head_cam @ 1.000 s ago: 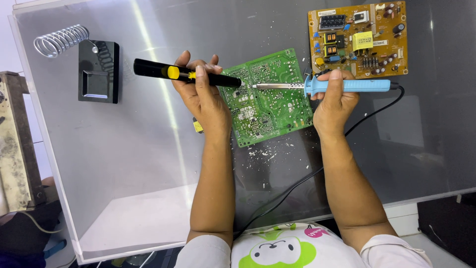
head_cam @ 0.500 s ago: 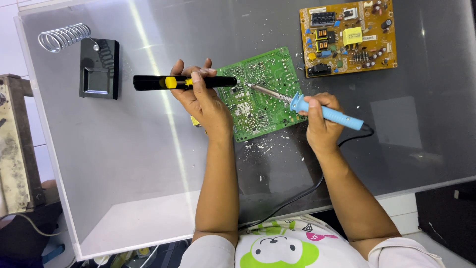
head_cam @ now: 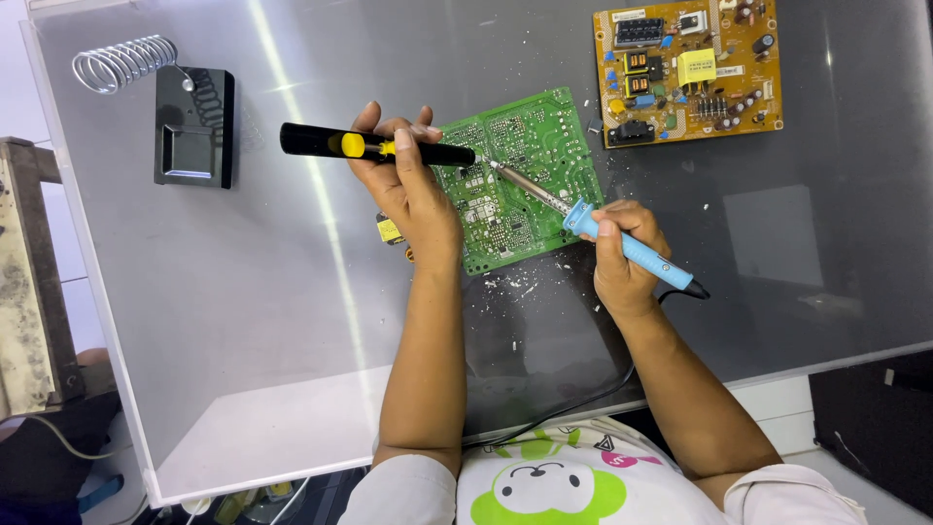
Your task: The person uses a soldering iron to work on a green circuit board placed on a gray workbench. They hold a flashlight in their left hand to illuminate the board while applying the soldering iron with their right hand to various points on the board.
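The left hand [head_cam: 413,190] is gripping a black desoldering pump [head_cam: 374,147] with a yellow button; fingers [head_cam: 400,148] are wrapping over its barrel, thumb side on top, clenched around it. The pump is running crosswise under those fingers, its long axis close to horizontal in the head view, butt end sticking out past the knuckles away from the other hand, nozzle poking out on the other side of the fingers and pointing toward the green circuit board [head_cam: 520,180]. The nozzle tip is sitting right at the board's upper area.

The right hand [head_cam: 627,253] is holding a blue-handled soldering iron [head_cam: 593,226] in a pen-like grasp, fingers [head_cam: 604,228] closed on the front of the handle. The iron's long axis is lying diagonal: metal tip is extending out beyond the fingertips up toward the left hand, blue tail is trailing past the heel of the palm down toward the person's right, with a black cord [head_cam: 573,403] running off it toward the body. The iron tip and pump nozzle are meeting almost at the same spot on the board, just beside each other; contact is too small to tell.

The green board is lying flat on the grey tabletop [head_cam: 777,243], between the two hands, partly under the left palm. Solder crumbs [head_cam: 510,285] are scattered just below the board. An orange board [head_cam: 688,70] is lying well beyond the right fingers. A black stand with a coiled wire holder [head_cam: 185,117] is sitting well off past the pump's butt end.
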